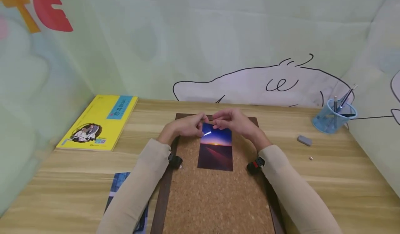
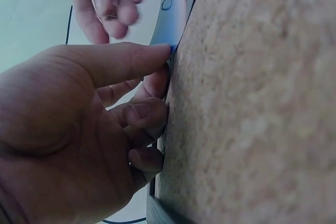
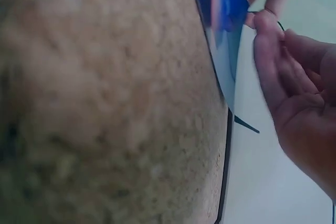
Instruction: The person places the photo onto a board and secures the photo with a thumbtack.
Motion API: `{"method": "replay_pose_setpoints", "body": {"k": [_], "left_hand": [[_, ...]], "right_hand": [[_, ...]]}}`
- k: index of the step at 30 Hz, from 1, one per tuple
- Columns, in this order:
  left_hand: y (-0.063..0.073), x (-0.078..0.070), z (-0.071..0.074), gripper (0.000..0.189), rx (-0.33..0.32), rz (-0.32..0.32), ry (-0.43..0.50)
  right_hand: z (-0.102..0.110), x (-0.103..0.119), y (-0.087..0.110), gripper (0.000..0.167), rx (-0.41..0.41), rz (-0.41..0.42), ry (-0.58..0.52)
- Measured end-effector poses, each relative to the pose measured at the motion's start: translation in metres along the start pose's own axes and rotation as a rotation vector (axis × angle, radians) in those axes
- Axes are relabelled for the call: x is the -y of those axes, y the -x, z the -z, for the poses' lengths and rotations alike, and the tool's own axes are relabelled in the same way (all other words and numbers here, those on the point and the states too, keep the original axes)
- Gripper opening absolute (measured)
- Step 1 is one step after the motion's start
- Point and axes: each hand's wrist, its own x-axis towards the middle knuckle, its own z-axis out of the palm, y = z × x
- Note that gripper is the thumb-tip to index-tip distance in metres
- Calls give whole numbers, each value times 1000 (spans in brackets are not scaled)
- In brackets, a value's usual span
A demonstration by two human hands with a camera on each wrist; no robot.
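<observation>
A sunset photo [image 1: 216,150] lies on the upper part of a cork board [image 1: 215,195] with a dark frame. My left hand [image 1: 189,124] pinches the photo's upper left edge; in the left wrist view the thumb rests on its blue margin and the other fingers curl against the board. Above the photo's top edge, my right hand [image 1: 234,123] has its thumb and forefinger close together. A tiny glint between them in the left wrist view looks like a small pin, mostly hidden. In the right wrist view, the photo [image 3: 226,40] bows slightly off the cork.
A yellow book [image 1: 100,123] lies at the back left. Part of a blue picture [image 1: 120,182] shows under the left forearm. To the right are a grey eraser [image 1: 304,140], a small shiny tack [image 1: 310,158] and a blue mesh pen cup [image 1: 328,119]. A printed cloth wall closes off the back.
</observation>
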Motion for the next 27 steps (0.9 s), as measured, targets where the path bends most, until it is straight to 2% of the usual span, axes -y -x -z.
{"method": "replay_pose_setpoints", "body": {"k": [4,14,21,27], "left_hand": [[-1,0,0,41,-2,-3,10],[0,1,-2,41,3,-1,44],[-2,2,-3,40,8,17,42],[-1,-1,-3,42,0,68,26]], "right_hand": [[-2,2,-1,23,17,4,113],[-8,0,-5,20,29,-55,206],[-6,-2,-6,21,53,-118,203],[-7,0,-9,19,79,-135,249]]}}
